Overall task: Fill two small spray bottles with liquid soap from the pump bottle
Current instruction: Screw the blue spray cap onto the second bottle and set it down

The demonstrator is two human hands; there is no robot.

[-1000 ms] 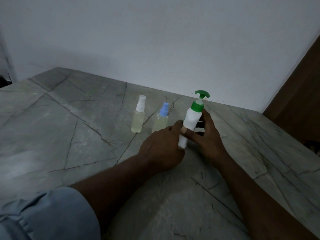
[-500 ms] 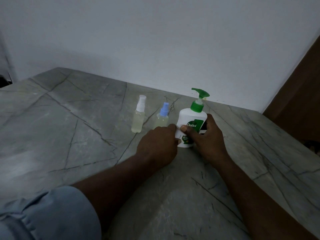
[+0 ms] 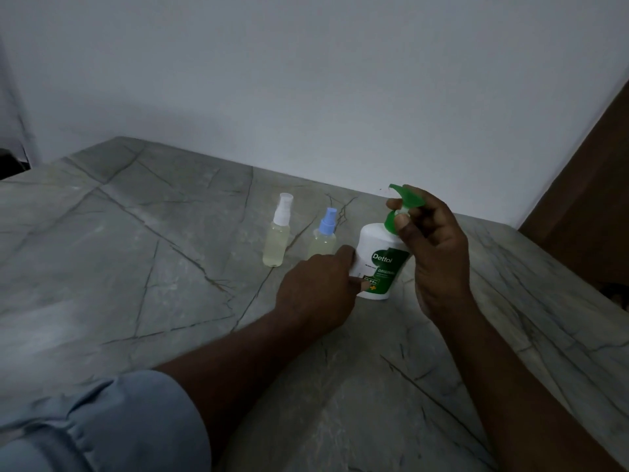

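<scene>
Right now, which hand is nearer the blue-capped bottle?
Left. The left hand grips the pump bottle right beside the blue-capped bottle; the right hand holds the pump, farther right.

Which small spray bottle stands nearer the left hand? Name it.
The clear spray bottle with the blue cap: it stands behind the left hand, beside the white pump bottle; the white-capped spray bottle stands farther left.

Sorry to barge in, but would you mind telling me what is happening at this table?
A person is handling the Dettol pump bottle, which stands on the grey stone table. The left hand grips its body low down, and the right hand holds the green pump head at the top. The white-capped spray bottle and the blue-capped spray bottle stand upright to its left, caps on, each holding pale yellowish liquid.
</scene>
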